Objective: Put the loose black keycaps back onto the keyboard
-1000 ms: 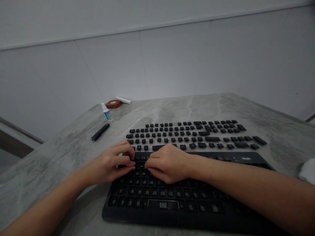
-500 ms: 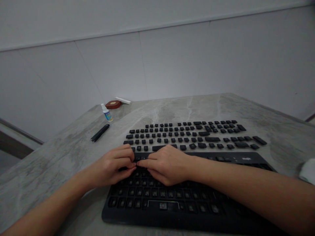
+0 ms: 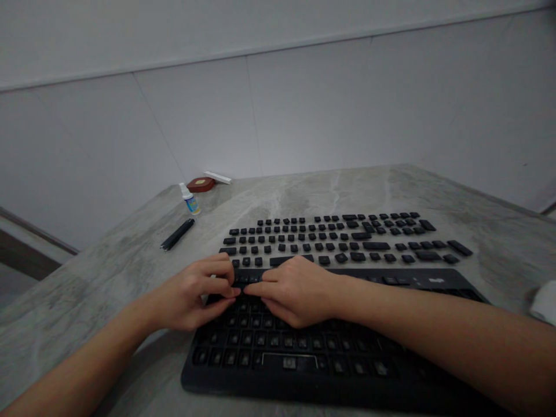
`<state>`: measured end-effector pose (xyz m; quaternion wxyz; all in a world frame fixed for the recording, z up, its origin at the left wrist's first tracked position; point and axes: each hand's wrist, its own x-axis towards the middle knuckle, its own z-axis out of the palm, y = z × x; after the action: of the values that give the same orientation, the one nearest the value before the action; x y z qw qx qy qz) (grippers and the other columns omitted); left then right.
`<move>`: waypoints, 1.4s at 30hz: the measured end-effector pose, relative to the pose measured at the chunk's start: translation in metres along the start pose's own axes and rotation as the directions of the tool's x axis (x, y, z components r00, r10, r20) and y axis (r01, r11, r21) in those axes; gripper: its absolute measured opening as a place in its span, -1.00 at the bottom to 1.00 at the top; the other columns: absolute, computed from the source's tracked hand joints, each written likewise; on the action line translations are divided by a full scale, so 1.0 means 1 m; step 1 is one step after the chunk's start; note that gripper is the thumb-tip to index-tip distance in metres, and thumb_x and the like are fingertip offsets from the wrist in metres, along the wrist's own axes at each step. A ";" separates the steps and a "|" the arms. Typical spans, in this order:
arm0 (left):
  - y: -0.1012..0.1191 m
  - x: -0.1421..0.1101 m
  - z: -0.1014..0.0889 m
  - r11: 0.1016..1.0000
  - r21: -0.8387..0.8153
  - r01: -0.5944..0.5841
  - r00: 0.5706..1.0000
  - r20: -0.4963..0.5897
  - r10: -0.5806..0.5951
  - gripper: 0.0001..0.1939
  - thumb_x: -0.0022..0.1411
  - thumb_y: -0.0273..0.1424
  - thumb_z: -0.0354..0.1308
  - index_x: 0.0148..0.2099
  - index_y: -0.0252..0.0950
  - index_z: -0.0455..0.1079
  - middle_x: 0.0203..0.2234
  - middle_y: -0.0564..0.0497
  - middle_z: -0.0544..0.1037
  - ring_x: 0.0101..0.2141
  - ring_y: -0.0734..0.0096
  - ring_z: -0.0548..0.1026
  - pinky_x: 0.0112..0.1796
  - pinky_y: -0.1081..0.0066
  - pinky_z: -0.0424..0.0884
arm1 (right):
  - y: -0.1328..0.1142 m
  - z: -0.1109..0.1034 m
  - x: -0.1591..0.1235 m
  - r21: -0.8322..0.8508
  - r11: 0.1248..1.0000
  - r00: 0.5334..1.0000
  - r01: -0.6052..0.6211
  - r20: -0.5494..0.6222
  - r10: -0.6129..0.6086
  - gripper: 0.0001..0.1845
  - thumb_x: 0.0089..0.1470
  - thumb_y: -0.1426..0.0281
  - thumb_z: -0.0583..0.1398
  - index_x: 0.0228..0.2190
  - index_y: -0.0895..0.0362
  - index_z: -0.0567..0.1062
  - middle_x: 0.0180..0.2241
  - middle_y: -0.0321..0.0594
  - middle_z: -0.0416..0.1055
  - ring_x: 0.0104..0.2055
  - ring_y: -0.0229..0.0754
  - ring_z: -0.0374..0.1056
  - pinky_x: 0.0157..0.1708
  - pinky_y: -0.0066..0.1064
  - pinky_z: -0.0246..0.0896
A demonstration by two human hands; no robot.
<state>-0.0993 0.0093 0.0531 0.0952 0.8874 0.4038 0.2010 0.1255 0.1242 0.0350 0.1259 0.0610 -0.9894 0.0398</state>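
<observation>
A black keyboard (image 3: 243, 387) lies before me, most of its visible sockets bare of keycaps. My left hand (image 3: 208, 291) is at its upper left corner, fingers curled and thumb close to the index finger in a pinch. Whatever is between those fingertips is too small or hidden to make out. My right hand (image 3: 293, 292) rests over the upper rows, its index finger stretched left to the keyboard beside the left fingertips. The right thumb sits lower, apart from the index finger. Behind the keyboard, loose black keycaps (image 3: 376, 246) lie in rows, including a long spacebar (image 3: 282, 261).
A small white spray bottle (image 3: 191, 202) stands at the left, with a slim black object (image 3: 178, 234) in front of it. Farther back are a reddish-brown case (image 3: 200, 185) and a white strip (image 3: 218, 178). Something white (image 3: 546, 301) shows at the right edge. A wall rises behind the marbled tabletop (image 3: 299, 191).
My left hand has shifted slightly left, leaving a small gap between its fingertips and my right index finger. My right hand stays nearly in place.
</observation>
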 end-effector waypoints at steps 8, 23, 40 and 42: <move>-0.001 0.001 0.000 0.999 -0.046 0.022 1.000 -0.015 -0.023 -0.78 0.31 -0.56 0.07 -0.40 -0.33 0.41 -0.49 -0.02 0.40 -0.41 0.35 0.35 -0.39 0.35 0.24 | -0.002 0.000 0.001 -0.029 1.000 1.000 -0.011 0.023 0.011 -0.44 0.18 0.40 0.11 0.22 0.06 0.27 -0.27 -0.22 0.54 -0.45 -0.21 0.37 -0.53 -0.37 0.06; -0.003 0.012 0.004 0.990 -0.016 -0.140 0.990 -0.009 0.139 -0.67 0.31 -0.55 -0.01 -0.52 -0.26 0.21 -0.65 0.01 0.31 -0.52 0.32 0.29 -0.45 0.26 0.17 | -0.016 -0.008 0.010 -0.071 0.997 0.990 -0.013 0.140 0.023 -0.53 0.21 0.46 0.10 0.14 0.29 0.34 -0.29 -0.11 0.55 -0.41 -0.16 0.43 -0.59 -0.33 -0.03; -0.011 0.002 0.013 0.982 0.169 -0.085 0.893 -0.424 0.150 -0.70 0.25 -0.63 0.03 -0.49 -0.25 0.16 -0.67 0.10 0.18 -0.59 0.41 0.16 -0.50 0.31 0.08 | -0.013 0.001 0.005 -0.019 0.999 0.997 -0.027 0.073 0.028 -0.61 0.11 0.41 0.14 -0.01 0.23 0.44 -0.26 -0.14 0.54 -0.38 -0.11 0.44 -0.56 -0.32 0.14; -0.014 -0.001 0.012 0.979 0.203 -0.030 0.855 -0.502 0.131 -0.69 0.25 -0.63 0.06 -0.49 -0.25 0.15 -0.66 0.10 0.17 -0.58 0.42 0.15 -0.49 0.33 0.09 | -0.013 0.001 0.006 -0.017 1.000 0.997 -0.024 0.066 0.025 -0.63 0.11 0.42 0.14 -0.04 0.23 0.46 -0.27 -0.14 0.54 -0.39 -0.12 0.44 -0.56 -0.32 0.13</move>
<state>-0.1040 0.0176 0.0376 -0.1081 0.8229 0.3940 0.3949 0.1217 0.1105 0.0366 0.0929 0.0491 -0.9940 0.0312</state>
